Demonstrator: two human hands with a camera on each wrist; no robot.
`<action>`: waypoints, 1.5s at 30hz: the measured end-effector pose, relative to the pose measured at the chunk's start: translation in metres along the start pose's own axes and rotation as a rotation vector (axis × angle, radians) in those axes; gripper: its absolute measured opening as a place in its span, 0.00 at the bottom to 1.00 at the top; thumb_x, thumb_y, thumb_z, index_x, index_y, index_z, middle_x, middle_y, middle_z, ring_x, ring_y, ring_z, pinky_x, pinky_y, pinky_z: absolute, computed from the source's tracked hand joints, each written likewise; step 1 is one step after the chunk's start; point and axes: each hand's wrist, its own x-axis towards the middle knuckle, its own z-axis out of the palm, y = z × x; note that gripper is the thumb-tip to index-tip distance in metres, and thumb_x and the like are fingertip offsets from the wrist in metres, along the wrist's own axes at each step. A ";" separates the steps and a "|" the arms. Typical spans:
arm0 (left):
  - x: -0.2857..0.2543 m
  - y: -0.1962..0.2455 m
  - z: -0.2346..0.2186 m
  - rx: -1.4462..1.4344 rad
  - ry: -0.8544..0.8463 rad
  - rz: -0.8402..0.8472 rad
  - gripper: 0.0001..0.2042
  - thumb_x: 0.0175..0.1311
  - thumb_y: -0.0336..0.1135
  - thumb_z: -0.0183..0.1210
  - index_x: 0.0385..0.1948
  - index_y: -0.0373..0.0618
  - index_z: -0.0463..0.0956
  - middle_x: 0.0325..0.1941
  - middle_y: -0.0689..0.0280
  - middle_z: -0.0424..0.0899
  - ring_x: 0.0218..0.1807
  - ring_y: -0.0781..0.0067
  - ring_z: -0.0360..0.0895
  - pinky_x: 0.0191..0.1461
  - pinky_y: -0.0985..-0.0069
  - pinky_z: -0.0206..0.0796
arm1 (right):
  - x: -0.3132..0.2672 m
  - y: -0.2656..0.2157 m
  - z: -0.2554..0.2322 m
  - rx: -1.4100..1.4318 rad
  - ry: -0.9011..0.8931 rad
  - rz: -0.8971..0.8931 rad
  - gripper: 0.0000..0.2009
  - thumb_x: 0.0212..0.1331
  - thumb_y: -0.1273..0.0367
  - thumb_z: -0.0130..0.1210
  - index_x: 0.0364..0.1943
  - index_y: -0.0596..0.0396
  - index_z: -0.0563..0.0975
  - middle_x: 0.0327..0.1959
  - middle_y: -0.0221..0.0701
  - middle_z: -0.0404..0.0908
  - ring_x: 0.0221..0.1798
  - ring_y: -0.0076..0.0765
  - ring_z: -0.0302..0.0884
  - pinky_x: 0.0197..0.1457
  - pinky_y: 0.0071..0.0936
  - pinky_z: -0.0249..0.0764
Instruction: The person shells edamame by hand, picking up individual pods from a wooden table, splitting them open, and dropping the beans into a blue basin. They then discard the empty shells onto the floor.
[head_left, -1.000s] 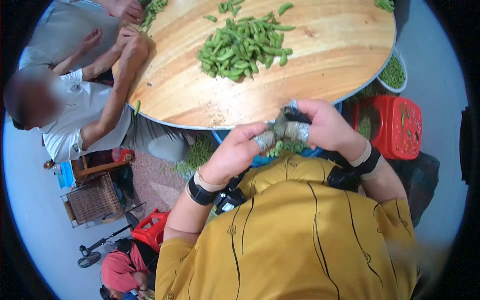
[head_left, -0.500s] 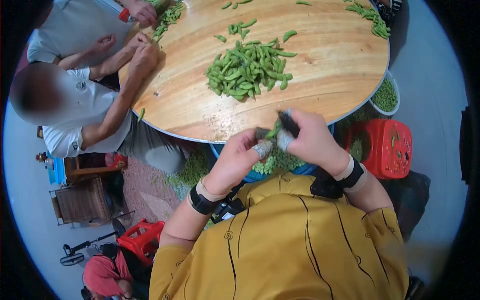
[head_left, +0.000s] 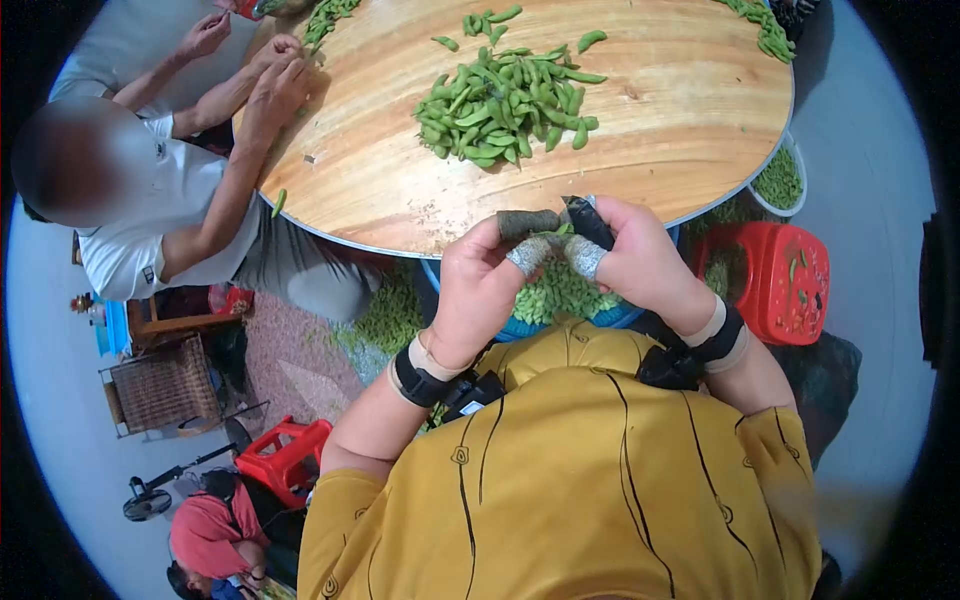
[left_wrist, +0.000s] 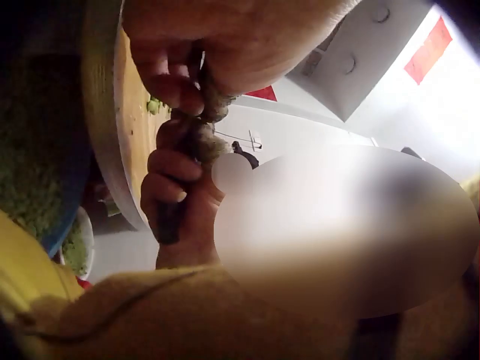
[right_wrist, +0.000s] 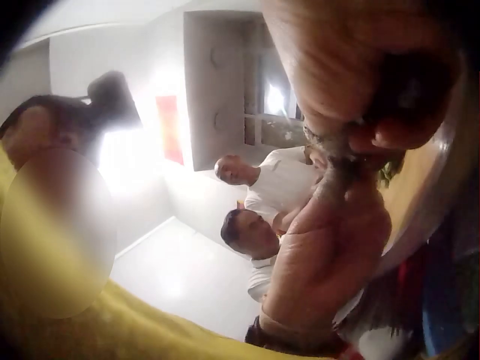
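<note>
In the head view the left hand point(head_left: 478, 285) and the right hand point(head_left: 648, 262) meet at the near table edge, thumbs and forefingers wrapped in grey and dark tape. Between the taped tips they pinch a small green pod point(head_left: 562, 231), mostly covered by the fingers. Shelled green beans point(head_left: 565, 292) fill a blue container point(head_left: 520, 328) right below the hands. Beyond, a heap of green pods point(head_left: 500, 108) lies on the round wooden table point(head_left: 680, 130). Both wrist views show the taped fingertips close together; the pod is hard to make out there.
A person in a white shirt point(head_left: 190, 200) sits at the left with hands on the table edge. At the right stand a red stool point(head_left: 792, 285) with scraps and a white bowl of beans point(head_left: 780, 182). Another person in red point(head_left: 215, 535) is at lower left.
The hands parted slightly with a pod between them, then came level again at the fingertips. The head view has shifted a little. The seated person's neighbour raised a hand.
</note>
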 end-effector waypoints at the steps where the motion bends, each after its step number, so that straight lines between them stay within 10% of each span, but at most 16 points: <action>1: 0.001 -0.004 -0.004 -0.067 -0.017 -0.076 0.11 0.62 0.24 0.54 0.46 0.36 0.76 0.36 0.68 0.81 0.32 0.83 0.72 0.35 0.84 0.66 | 0.000 0.002 0.000 0.002 0.001 0.003 0.08 0.51 0.72 0.56 0.36 0.59 0.74 0.21 0.26 0.74 0.20 0.20 0.69 0.23 0.20 0.65; 3: 0.001 -0.006 -0.007 -0.134 -0.033 -0.154 0.11 0.61 0.24 0.55 0.45 0.36 0.76 0.36 0.68 0.81 0.31 0.82 0.72 0.34 0.83 0.66 | -0.001 0.007 0.002 -0.367 0.112 -0.319 0.12 0.46 0.73 0.58 0.37 0.59 0.75 0.21 0.35 0.75 0.23 0.25 0.71 0.28 0.26 0.69; 7: 0.002 -0.007 -0.009 -0.190 -0.056 -0.223 0.10 0.61 0.23 0.54 0.43 0.36 0.75 0.36 0.67 0.81 0.30 0.81 0.72 0.33 0.83 0.66 | -0.003 0.009 0.000 -0.531 0.118 -0.308 0.14 0.43 0.74 0.58 0.39 0.58 0.75 0.23 0.42 0.74 0.24 0.28 0.71 0.31 0.30 0.70; 13: 0.005 -0.002 -0.012 -0.411 -0.076 -0.321 0.12 0.60 0.24 0.56 0.45 0.38 0.72 0.34 0.66 0.80 0.28 0.80 0.72 0.33 0.84 0.65 | -0.001 0.012 -0.001 -0.142 0.053 -0.340 0.10 0.49 0.74 0.55 0.37 0.60 0.75 0.24 0.29 0.78 0.24 0.24 0.72 0.29 0.26 0.70; 15: 0.005 -0.002 -0.013 -0.515 -0.095 -0.385 0.13 0.59 0.24 0.57 0.46 0.38 0.72 0.33 0.66 0.80 0.28 0.80 0.72 0.32 0.84 0.65 | -0.005 0.000 -0.007 0.112 -0.082 0.063 0.08 0.52 0.74 0.54 0.37 0.58 0.76 0.27 0.22 0.77 0.24 0.18 0.71 0.27 0.19 0.68; 19: 0.006 -0.003 -0.016 -0.512 -0.132 -0.377 0.12 0.59 0.23 0.56 0.45 0.39 0.73 0.34 0.64 0.81 0.26 0.81 0.72 0.31 0.86 0.65 | -0.002 0.012 -0.009 0.358 -0.139 0.070 0.09 0.53 0.73 0.55 0.39 0.55 0.76 0.28 0.22 0.78 0.24 0.13 0.69 0.26 0.13 0.66; 25: 0.011 0.002 -0.028 -0.322 -0.081 -0.364 0.12 0.60 0.24 0.55 0.45 0.38 0.73 0.35 0.66 0.81 0.27 0.83 0.72 0.31 0.85 0.65 | -0.011 -0.001 -0.009 -0.358 -0.125 -0.017 0.11 0.52 0.71 0.56 0.40 0.58 0.76 0.26 0.33 0.78 0.24 0.21 0.73 0.26 0.25 0.68; 27: 0.011 0.005 -0.025 -0.230 -0.076 -0.368 0.11 0.60 0.25 0.55 0.45 0.38 0.73 0.35 0.66 0.81 0.27 0.84 0.72 0.31 0.85 0.65 | -0.009 0.014 -0.004 -0.502 0.104 -0.398 0.13 0.51 0.70 0.57 0.41 0.58 0.76 0.24 0.37 0.75 0.24 0.24 0.74 0.27 0.30 0.69; 31: 0.012 0.008 -0.014 -0.255 -0.074 -0.357 0.13 0.62 0.29 0.55 0.48 0.37 0.73 0.31 0.69 0.79 0.28 0.82 0.70 0.33 0.84 0.64 | -0.006 0.018 -0.005 -0.679 0.081 -0.468 0.12 0.53 0.70 0.57 0.42 0.58 0.77 0.22 0.31 0.76 0.23 0.21 0.73 0.26 0.27 0.68; 33: 0.013 0.008 -0.011 -0.347 -0.094 -0.331 0.14 0.63 0.30 0.55 0.48 0.37 0.73 0.32 0.69 0.80 0.30 0.82 0.71 0.34 0.84 0.64 | -0.009 0.006 0.001 -0.074 0.058 -0.042 0.11 0.55 0.71 0.56 0.42 0.58 0.78 0.21 0.25 0.76 0.22 0.18 0.71 0.24 0.21 0.66; 45: 0.010 0.001 -0.001 -0.092 0.053 -0.131 0.10 0.65 0.26 0.50 0.45 0.37 0.75 0.36 0.70 0.79 0.33 0.83 0.74 0.36 0.85 0.67 | -0.009 0.005 -0.002 -0.108 -0.011 0.061 0.09 0.56 0.74 0.51 0.41 0.60 0.75 0.24 0.27 0.76 0.21 0.19 0.70 0.24 0.20 0.66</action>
